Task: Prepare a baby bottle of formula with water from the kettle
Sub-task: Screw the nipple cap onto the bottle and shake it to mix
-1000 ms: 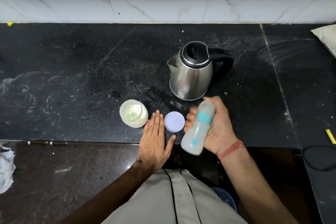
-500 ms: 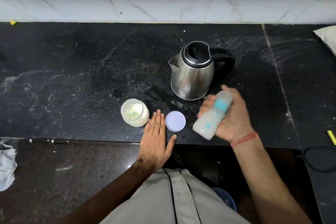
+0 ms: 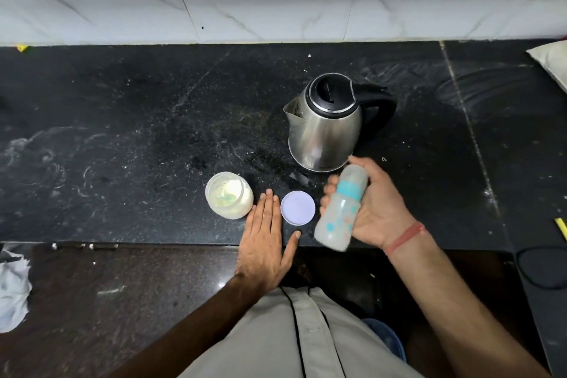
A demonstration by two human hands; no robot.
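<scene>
The baby bottle (image 3: 340,209) is up in the air, tilted, just in front of the kettle (image 3: 325,126). The right hand (image 3: 377,209) has its fingers wrapped round it. The left hand (image 3: 267,236) lies flat on the counter (image 3: 122,132) and holds nothing.

If the cap is loose, milk could spill out — or the bottle could slip.

The open formula jar (image 3: 228,195) and its lid (image 3: 297,208) sit close by, easy to knock.

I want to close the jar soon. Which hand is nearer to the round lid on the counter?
Left. The left hand lies flat on the counter, right beside the lid, its thumb just below it. The right hand is farther right, holding the baby bottle above the counter.
</scene>
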